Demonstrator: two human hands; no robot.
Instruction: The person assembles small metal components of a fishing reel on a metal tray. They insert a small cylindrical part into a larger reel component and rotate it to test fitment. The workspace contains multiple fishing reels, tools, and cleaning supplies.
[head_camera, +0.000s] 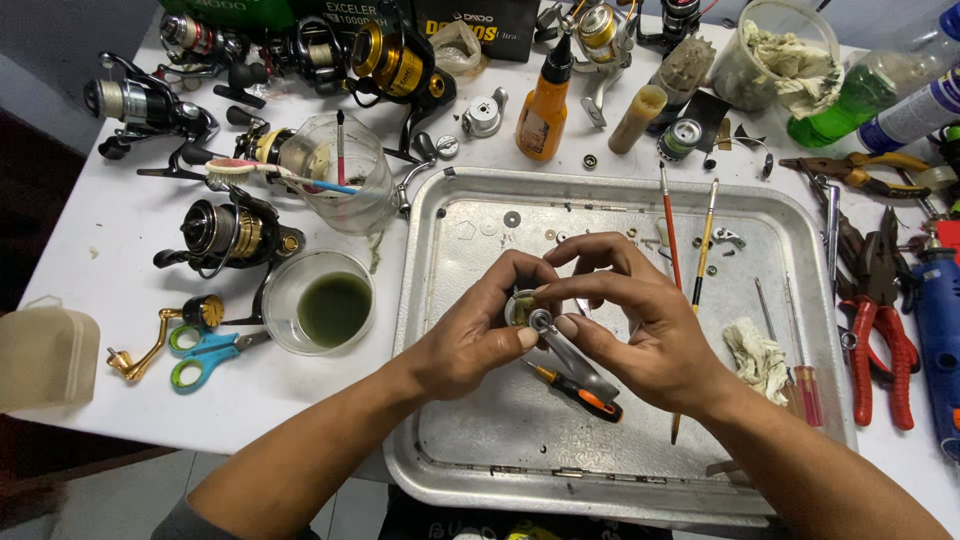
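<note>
Forearms enter from the bottom edge and meet over the metal tray (800, 250), which rests on the white worktop (100, 260). Left hand (470, 335) is curled around a small round reel part (520, 305), greenish-yellow w/ grease, gripped betw. thumb and fingers above the tray's centre. Right hand (640, 330) is closed in a pinch: thumb and forefinger meet on a small silver bearing-like ring (541, 320) held against the part's face; a slim metal shaft (580, 360) runs from there down toward the wrist.

Step in hand, as judged: fitting or seating of the ring on the greased part, i.e. mid-assembly or mid-strip of a fishing-reel component; which of the two cannot be told. Next move is judged to call for a steady left grip, fine rotation by the right fingertips, and the part kept over the tray so that nothing dropped is lost.

Just below the hands, on the tray: an orange-and-black screwdriver (585, 393). Right of them: two thin brushes (690, 240), a soiled rag (757, 352), loose washers and small fittings. Off the tray, left: a cup of green liquid (330, 305), scissors (205, 352), several spinning reels (225, 232), a clear cup w/ toothbrush (345, 175). Right: red-handled pliers (880, 330). Top: an orange oil bottle (545, 105).
</note>
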